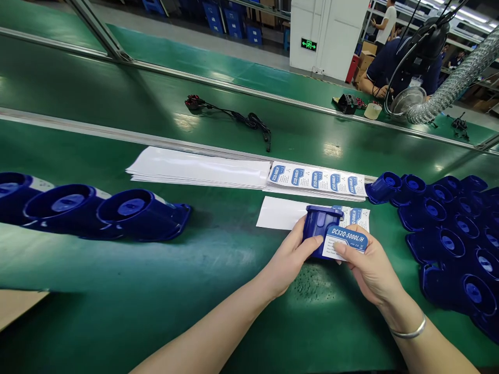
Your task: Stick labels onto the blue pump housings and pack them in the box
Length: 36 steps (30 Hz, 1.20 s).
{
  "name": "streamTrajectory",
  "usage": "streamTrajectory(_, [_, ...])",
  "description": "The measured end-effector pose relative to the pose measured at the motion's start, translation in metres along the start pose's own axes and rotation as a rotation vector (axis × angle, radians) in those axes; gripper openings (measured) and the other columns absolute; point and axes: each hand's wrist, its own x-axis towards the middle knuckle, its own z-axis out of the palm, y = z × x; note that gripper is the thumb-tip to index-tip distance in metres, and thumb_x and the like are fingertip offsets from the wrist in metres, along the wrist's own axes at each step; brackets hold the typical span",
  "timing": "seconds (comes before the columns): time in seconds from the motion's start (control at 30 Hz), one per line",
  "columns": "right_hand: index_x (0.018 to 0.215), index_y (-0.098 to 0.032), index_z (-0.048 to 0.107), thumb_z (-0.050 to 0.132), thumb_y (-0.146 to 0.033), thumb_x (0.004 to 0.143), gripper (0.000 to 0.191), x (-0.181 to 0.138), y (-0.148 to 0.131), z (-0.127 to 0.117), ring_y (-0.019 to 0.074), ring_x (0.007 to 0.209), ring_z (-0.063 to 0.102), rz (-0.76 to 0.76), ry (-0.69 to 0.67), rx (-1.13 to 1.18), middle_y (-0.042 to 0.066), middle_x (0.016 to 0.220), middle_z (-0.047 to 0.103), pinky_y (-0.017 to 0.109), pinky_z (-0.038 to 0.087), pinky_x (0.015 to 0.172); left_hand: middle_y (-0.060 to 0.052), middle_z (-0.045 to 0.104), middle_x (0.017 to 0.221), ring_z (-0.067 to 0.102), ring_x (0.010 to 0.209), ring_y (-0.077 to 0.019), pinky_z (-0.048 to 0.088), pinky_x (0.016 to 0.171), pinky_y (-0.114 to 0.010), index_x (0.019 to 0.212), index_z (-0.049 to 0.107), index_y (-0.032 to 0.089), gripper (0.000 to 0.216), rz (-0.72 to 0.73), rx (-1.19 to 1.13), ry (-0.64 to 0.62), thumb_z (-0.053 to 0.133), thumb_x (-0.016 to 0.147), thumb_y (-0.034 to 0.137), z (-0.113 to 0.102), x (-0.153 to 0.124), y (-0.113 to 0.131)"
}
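Gleaming in patches, the green worktop (218, 275) lies beneath a blue housing (312, 224) clasped in the left hand's grip (287, 259); the right hand (372, 267) pinches a label (350, 237) overlapping it. Beyond, a green sign (309, 44) glows on a white pillar (337, 36).

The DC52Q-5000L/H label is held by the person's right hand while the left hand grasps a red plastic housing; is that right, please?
Not quite: the head view shows that the plastic housing is dark blue, not red. The rest stands: the left hand grasps it, and the right hand holds the DC52Q-5000L/H label.
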Motion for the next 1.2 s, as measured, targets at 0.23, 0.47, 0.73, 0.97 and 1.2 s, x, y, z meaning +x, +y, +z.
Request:
streamTrajectory(0.23, [0.083, -0.02, 0.066, 0.09, -0.029, 0.07, 0.029, -0.0002, -0.0019, 0.0016, 0.0079, 0.066, 0.055, 0.007, 0.013, 0.011, -0.004, 0.073, 0.065, 0.019, 0.045, 0.064, -0.006, 0.058, 0.145, 0.045, 0.139, -0.0349, 0.038, 0.114, -0.048, 0.141, 0.052, 0.027, 0.055, -0.011, 0.022, -0.002, 0.065, 0.089, 0.038, 0.0004, -0.0011, 0.002])
streamTrajectory(0.47, [0.081, -0.019, 0.065, 0.09, -0.029, 0.071, 0.029, 0.0, -0.003, 0.0025, 0.0074, 0.062, 0.053, 0.007, -0.002, -0.003, -0.004, 0.07, 0.063, 0.02, 0.043, 0.061, -0.005, 0.056, 0.147, 0.042, 0.142, -0.0334, 0.036, 0.116, -0.047, 0.144, 0.05, 0.028, 0.057, -0.002, 0.043, -0.008, 0.064, 0.09, 0.038, 0.0013, -0.0021, 0.0046])
streamTrajectory(0.73, [0.08, -0.018, 0.062, 0.089, -0.03, 0.071, 0.031, 0.0008, -0.0027, 0.0023, 0.0079, 0.063, 0.051, 0.004, 0.001, -0.011, -0.004, 0.069, 0.061, 0.021, 0.041, 0.062, -0.005, 0.055, 0.149, 0.042, 0.142, -0.0331, 0.036, 0.116, -0.045, 0.146, 0.048, 0.028, 0.058, -0.01, 0.044, -0.017, 0.063, 0.091, 0.038, 0.0014, -0.0022, 0.0059])
streamTrajectory(0.97, [0.08, -0.018, 0.061, 0.089, -0.03, 0.072, 0.031, -0.0005, -0.0018, 0.0024, 0.0089, 0.064, 0.048, 0.011, 0.009, -0.012, -0.004, 0.068, 0.059, 0.022, 0.04, 0.062, -0.007, 0.056, 0.147, 0.043, 0.141, -0.0328, 0.036, 0.116, -0.046, 0.144, 0.048, 0.026, 0.057, -0.029, -0.001, 0.014, 0.064, 0.091, 0.037, 0.0052, -0.0052, 0.0079])
streamTrajectory(1.2, [0.08, -0.019, 0.061, 0.089, -0.03, 0.07, 0.032, -0.0008, -0.0029, 0.0041, 0.0092, 0.064, 0.048, 0.013, 0.013, 0.01, -0.005, 0.069, 0.059, 0.023, 0.039, 0.063, -0.009, 0.059, 0.143, 0.052, 0.133, -0.0332, 0.041, 0.11, -0.044, 0.14, 0.049, 0.023, 0.063, 0.01, 0.045, -0.024, 0.075, 0.083, 0.031, 0.0049, -0.0032, 0.0087])
